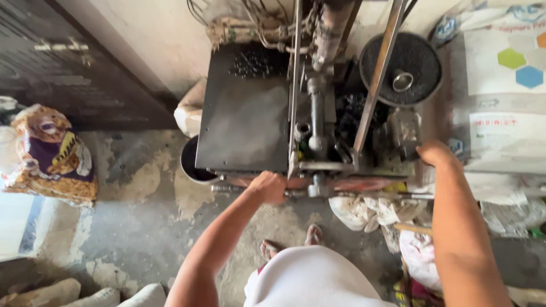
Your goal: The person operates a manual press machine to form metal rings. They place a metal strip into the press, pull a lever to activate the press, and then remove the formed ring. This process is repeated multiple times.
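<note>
I look down on a dark, greasy metal machine (318, 131) with a flat black plate (244, 113) on its left side and upright steel rods. My left hand (267, 186) is closed around a horizontal bar (227, 188) at the machine's front edge. My right hand (435, 153) rests against the machine's right side, beside a metal block (404, 133); whether its fingers grip anything is hidden. A round black pan of dark granules (401, 68) with a small metal cup in it sits at the back right.
White printed sacks (503, 85) stand to the right. A dark bucket (190, 165) sits under the plate's left edge. A patterned cloth bundle (51, 156) lies on the cracked concrete floor at left. Crumpled bags (369, 210) lie below the machine. My sandalled feet (290, 241) are close to it.
</note>
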